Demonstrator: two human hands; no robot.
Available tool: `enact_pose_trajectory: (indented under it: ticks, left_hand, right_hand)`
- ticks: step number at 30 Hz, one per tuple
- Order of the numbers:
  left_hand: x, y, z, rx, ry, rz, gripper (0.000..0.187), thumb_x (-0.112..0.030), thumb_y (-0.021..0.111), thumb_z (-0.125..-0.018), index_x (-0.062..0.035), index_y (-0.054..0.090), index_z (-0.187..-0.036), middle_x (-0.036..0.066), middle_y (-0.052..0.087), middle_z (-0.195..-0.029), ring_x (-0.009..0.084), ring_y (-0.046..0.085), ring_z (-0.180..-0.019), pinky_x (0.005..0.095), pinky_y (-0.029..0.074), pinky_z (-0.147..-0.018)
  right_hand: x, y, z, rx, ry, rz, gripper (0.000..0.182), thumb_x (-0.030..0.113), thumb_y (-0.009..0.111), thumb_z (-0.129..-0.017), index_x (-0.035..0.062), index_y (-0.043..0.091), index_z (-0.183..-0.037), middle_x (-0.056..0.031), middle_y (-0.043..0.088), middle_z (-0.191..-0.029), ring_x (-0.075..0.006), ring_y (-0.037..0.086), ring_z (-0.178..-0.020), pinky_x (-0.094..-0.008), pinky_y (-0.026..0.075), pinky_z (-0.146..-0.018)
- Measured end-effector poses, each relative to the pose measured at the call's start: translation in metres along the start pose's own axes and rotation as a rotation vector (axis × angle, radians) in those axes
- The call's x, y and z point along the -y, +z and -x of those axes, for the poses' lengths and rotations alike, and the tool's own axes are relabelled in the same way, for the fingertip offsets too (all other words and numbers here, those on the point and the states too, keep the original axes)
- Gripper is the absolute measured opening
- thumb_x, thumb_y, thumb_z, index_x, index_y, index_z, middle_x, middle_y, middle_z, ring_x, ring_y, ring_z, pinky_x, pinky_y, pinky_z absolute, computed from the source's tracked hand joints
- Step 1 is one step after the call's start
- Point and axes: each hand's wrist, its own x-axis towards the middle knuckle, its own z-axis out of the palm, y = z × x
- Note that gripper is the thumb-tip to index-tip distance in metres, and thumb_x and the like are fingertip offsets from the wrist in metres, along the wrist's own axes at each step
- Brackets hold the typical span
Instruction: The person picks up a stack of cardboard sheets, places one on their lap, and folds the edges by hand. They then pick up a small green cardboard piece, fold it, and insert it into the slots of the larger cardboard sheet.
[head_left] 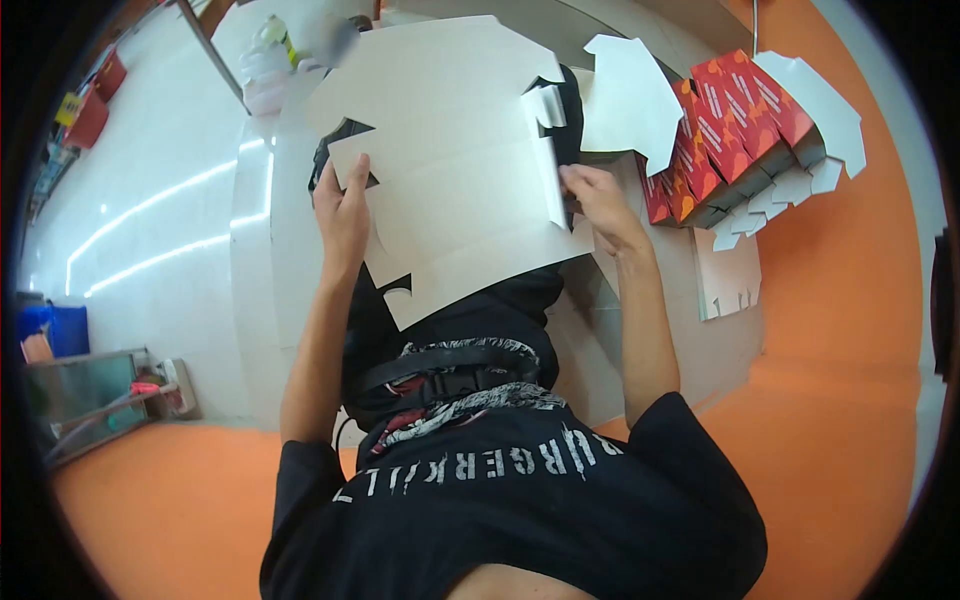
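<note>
A large flat sheet of die-cut cardboard, white on the side facing me, lies across my lap. Its edges have notches and tabs. My left hand grips the left edge, thumb on top and the other fingers underneath. At the right edge, my right hand pinches the sheet beside a narrow flap that stands folded up. Part of the right fingers is hidden behind the cardboard.
To my right stands a row of red patterned boxes with white flaps. Another white cardboard piece sticks out beside them, and flat sheets lie below. A glass case and blue bin are at left.
</note>
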Motion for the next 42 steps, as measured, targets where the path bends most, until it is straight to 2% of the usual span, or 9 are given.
enact_pose_trajectory:
  ticks: [3,4,8,12,15,16,24,33,42]
  left_hand:
    - [0.003,-0.001,0.000,-0.004,-0.054,0.106,0.027,-0.021,0.057,-0.096,0.0052,0.060,-0.105,0.004,0.065,-0.092,0.0092,0.056,-0.082,0.0243,0.045,-0.074]
    - [0.005,-0.002,-0.002,0.000,-0.048,0.085,0.027,-0.021,0.058,-0.096,0.0049,0.060,-0.105,0.004,0.065,-0.092,0.0091,0.056,-0.082,0.0242,0.045,-0.073]
    - [0.007,-0.008,-0.007,0.051,-0.115,0.129,0.026,-0.020,0.059,-0.095,0.0034,0.062,-0.105,0.003,0.065,-0.090,0.0087,0.058,-0.078,0.0236,0.047,-0.069]
    - [0.010,-0.017,-0.010,0.097,-0.191,0.188,0.026,-0.021,0.060,-0.094,0.0019,0.062,-0.106,0.003,0.065,-0.090,0.0085,0.059,-0.075,0.0229,0.048,-0.065]
    - [0.009,-0.022,-0.008,0.107,-0.222,0.202,0.026,-0.021,0.060,-0.094,0.0019,0.062,-0.107,0.003,0.065,-0.091,0.0088,0.060,-0.076,0.0231,0.048,-0.065]
    - [0.009,-0.021,-0.008,0.106,-0.216,0.213,0.027,-0.021,0.060,-0.094,0.0019,0.062,-0.107,0.003,0.065,-0.091,0.0089,0.060,-0.076,0.0232,0.048,-0.065]
    - [0.007,-0.021,-0.008,0.129,-0.211,0.175,0.030,-0.025,0.059,-0.094,0.0023,0.061,-0.107,0.005,0.066,-0.093,0.0099,0.060,-0.078,0.0244,0.049,-0.068]
    - [0.008,-0.020,-0.010,0.109,-0.198,0.139,0.029,-0.025,0.060,-0.093,0.0026,0.062,-0.104,0.004,0.065,-0.089,0.0096,0.059,-0.077,0.0238,0.047,-0.067]
    - [0.002,-0.016,-0.005,0.079,-0.173,0.120,0.030,-0.025,0.058,-0.094,0.0027,0.062,-0.104,0.004,0.065,-0.092,0.0098,0.058,-0.080,0.0245,0.046,-0.071]
  right_hand:
    - [0.009,0.000,0.003,-0.004,0.048,-0.053,0.023,0.020,0.061,-0.093,0.0014,0.062,-0.106,-0.0011,0.060,-0.092,-0.0092,0.056,-0.084,-0.0255,0.048,-0.070]
    - [0.009,0.000,0.000,0.020,0.054,-0.023,0.036,0.018,0.065,-0.091,-0.0017,0.057,-0.120,-0.0055,0.061,-0.101,-0.0121,0.058,-0.092,-0.0250,0.050,-0.074]
    - [0.009,0.004,0.000,0.143,-0.044,0.134,0.059,0.015,0.070,-0.086,-0.0071,0.045,-0.135,-0.0159,0.057,-0.116,-0.0173,0.058,-0.101,-0.0289,0.051,-0.080]
    - [0.000,0.001,-0.004,0.254,-0.056,-0.044,0.055,0.016,0.071,-0.085,-0.0092,0.049,-0.129,-0.0128,0.062,-0.114,-0.0151,0.060,-0.099,-0.0288,0.050,-0.083]
    - [-0.010,0.005,-0.011,0.426,0.105,-0.191,0.051,0.020,0.070,-0.087,-0.0082,0.052,-0.126,-0.0108,0.061,-0.117,-0.0130,0.060,-0.101,-0.0280,0.050,-0.082]
    - [-0.014,0.007,-0.012,0.459,0.097,-0.226,0.045,0.024,0.070,-0.088,-0.0056,0.057,-0.119,-0.0090,0.065,-0.110,-0.0113,0.062,-0.093,-0.0263,0.052,-0.077]
    - [-0.024,0.041,-0.009,0.137,-0.070,-0.014,0.028,0.010,0.070,-0.085,-0.0051,0.064,-0.107,-0.0088,0.069,-0.091,-0.0115,0.065,-0.080,-0.0264,0.054,-0.073]
    - [-0.026,0.027,-0.003,0.233,-0.114,-0.125,0.029,0.014,0.071,-0.086,-0.0042,0.064,-0.107,-0.0084,0.069,-0.094,-0.0113,0.065,-0.083,-0.0258,0.053,-0.076]
    - [-0.028,0.032,-0.007,0.187,-0.147,0.027,0.029,0.017,0.069,-0.088,-0.0037,0.065,-0.108,-0.0077,0.070,-0.093,-0.0114,0.065,-0.078,-0.0265,0.053,-0.074]
